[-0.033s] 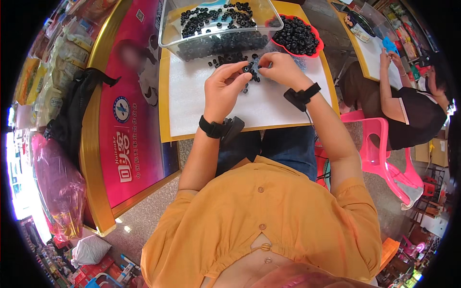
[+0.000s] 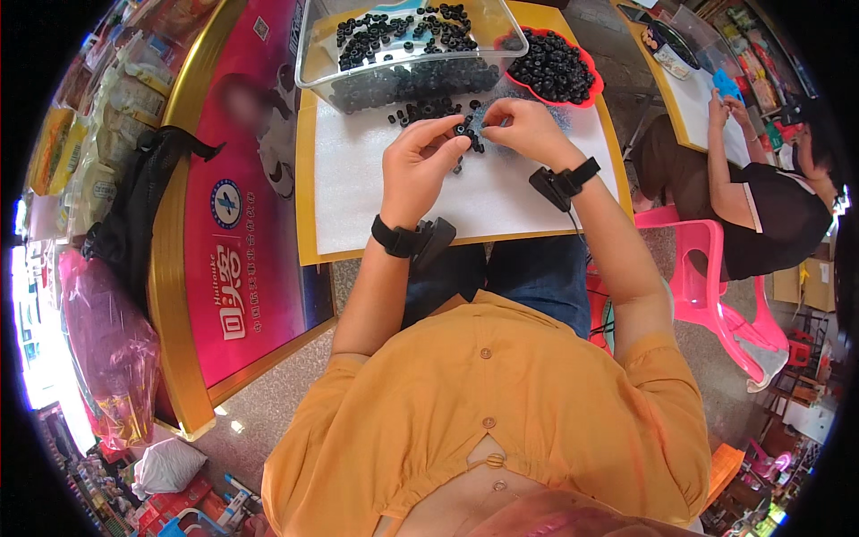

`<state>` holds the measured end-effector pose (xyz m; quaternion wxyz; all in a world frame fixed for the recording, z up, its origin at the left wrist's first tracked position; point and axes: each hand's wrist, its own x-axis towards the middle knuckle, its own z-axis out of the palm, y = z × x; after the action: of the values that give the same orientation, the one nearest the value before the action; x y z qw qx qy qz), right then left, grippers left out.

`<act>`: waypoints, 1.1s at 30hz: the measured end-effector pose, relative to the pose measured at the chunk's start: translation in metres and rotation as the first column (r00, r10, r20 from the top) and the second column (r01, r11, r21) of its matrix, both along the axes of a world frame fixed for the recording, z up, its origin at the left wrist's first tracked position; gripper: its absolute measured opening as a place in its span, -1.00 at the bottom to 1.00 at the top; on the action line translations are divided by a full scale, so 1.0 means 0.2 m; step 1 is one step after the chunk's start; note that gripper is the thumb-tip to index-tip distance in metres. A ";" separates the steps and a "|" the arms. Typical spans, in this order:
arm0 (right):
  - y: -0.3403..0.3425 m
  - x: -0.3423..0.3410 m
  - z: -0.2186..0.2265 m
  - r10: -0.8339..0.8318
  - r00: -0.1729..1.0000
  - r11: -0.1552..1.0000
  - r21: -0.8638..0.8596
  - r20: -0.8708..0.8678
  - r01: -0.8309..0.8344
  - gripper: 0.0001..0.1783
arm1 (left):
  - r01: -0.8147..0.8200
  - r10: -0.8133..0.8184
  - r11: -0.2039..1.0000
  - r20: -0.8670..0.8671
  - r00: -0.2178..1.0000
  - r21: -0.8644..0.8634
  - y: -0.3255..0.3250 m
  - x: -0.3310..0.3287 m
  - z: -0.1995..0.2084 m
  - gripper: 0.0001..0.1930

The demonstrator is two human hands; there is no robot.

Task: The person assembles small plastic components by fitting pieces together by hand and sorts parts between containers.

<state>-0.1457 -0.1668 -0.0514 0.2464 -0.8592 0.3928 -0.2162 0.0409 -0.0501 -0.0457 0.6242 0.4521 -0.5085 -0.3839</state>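
My left hand [image 2: 416, 166] pinches a small black ring-shaped part [image 2: 461, 130] between thumb and fingertips, above the white sheet on the table. Close on its right, my right hand [image 2: 528, 132] has thumb and forefinger pressed together; whatever lies between them is too small to make out. Several loose black parts [image 2: 420, 111] are scattered on the sheet just beyond the hands. Behind them stands a clear plastic bin [image 2: 309, 67] with many of the same parts inside. To its right, a red scalloped bowl [image 2: 591, 79] is heaped with small black pieces [image 2: 557, 67].
The yellow-edged table [image 2: 307, 197] carries a white sheet [image 2: 358, 179]. A pink panel with a gold frame [image 2: 170, 268] runs along the left. At the right a pink plastic chair [image 2: 698, 268] stands near another person [image 2: 769, 215], who works at a second table [image 2: 684, 116].
My right hand and wrist have shifted very slightly to the right. My left hand stays almost in place, still pinching the black part.
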 end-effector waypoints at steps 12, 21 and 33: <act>0.38 -0.13 0.08 -0.400 0.577 0.689 0.649 0.712 -0.324 -0.81 | 0.328 -0.334 0.933 -0.014 0.943 -0.147 0.04 -0.12 -0.02 -0.69; 0.50 -0.12 0.06 -0.276 0.508 0.930 0.360 0.816 -0.074 -0.69 | 0.426 -0.431 0.900 -0.330 0.839 -0.093 0.11 -0.17 0.05 -0.68; 0.59 -0.13 0.09 -0.160 0.481 0.980 0.197 0.862 -0.027 -0.66 | 0.511 -0.511 0.851 -0.415 0.753 -0.119 0.15 -0.17 0.09 -0.71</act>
<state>-0.1723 -0.0486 -0.0333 0.4811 -0.5873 0.2643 -0.5947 0.0064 -0.0207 -0.0272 0.5918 0.2000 -0.4610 -0.6303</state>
